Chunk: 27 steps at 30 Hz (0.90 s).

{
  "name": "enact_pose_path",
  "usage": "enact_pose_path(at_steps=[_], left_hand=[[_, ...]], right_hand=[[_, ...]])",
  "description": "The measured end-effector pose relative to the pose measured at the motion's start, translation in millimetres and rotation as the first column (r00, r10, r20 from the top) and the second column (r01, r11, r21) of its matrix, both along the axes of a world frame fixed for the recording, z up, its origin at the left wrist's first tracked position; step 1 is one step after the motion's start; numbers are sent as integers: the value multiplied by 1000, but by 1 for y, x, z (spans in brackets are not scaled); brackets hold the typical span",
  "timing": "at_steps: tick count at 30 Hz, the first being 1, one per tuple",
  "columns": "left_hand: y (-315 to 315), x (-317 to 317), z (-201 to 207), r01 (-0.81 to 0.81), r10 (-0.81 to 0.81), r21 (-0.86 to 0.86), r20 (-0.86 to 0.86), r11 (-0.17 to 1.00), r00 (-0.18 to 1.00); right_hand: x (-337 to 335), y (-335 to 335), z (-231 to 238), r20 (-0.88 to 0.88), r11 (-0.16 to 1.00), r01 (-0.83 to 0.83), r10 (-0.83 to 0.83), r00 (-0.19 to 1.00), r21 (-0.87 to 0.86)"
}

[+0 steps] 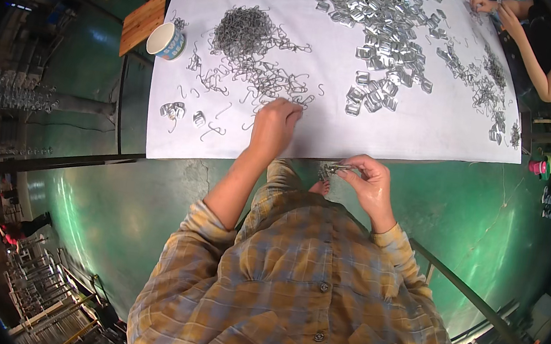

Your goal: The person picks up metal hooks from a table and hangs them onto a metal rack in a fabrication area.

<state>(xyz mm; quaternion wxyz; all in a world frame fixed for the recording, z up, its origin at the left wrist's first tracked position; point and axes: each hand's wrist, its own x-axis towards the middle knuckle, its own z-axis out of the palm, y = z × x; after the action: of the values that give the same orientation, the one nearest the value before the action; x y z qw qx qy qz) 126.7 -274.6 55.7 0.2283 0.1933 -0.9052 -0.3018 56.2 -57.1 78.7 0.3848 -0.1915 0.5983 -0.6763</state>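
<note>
My left hand [273, 126] rests low over the white-covered table, at the near end of a spread of thin S-shaped wire hooks [261, 80]. Its fingers are bent together against the hooks, and what they pinch is hidden. Just off the table's front edge, my right hand [371, 187] pinches small shiny metal pieces [335, 169] between thumb and fingers; their exact shape is too small to tell. Beyond it lies a big heap of flat silvery metal clips [386, 49]. A denser mound of hooks [243, 29] sits farther left.
A blue-and-white paper cup [167, 41] stands at the table's left edge, near wooden boards [145, 22]. A few loose clips [173, 110] lie at the near left. At the far right, another person's hands [497, 10] work beside more hooks [489, 87]. The floor [116, 216] is green.
</note>
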Motion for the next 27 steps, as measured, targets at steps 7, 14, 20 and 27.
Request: enact_pose_path(at_steps=[7, 14, 20, 27], left_hand=[[-6, -48, -7, 147, 25, -440, 361, 886, 932], [-29, -50, -13, 239, -64, -399, 404, 885, 913], [-16, -48, -2, 322, -87, -455, 465, 830, 881], [-24, -47, 9, 261, -153, -368, 297, 892, 943]], right_hand=[[5, 1, 0, -99, 998, 50, -54, 994, -43], [11, -1, -7, -56, 992, 107, -111, 992, -67], [11, -4, -11, -45, 997, 77, -77, 996, -7], [12, -5, -5, -99, 998, 67, -68, 993, -15]])
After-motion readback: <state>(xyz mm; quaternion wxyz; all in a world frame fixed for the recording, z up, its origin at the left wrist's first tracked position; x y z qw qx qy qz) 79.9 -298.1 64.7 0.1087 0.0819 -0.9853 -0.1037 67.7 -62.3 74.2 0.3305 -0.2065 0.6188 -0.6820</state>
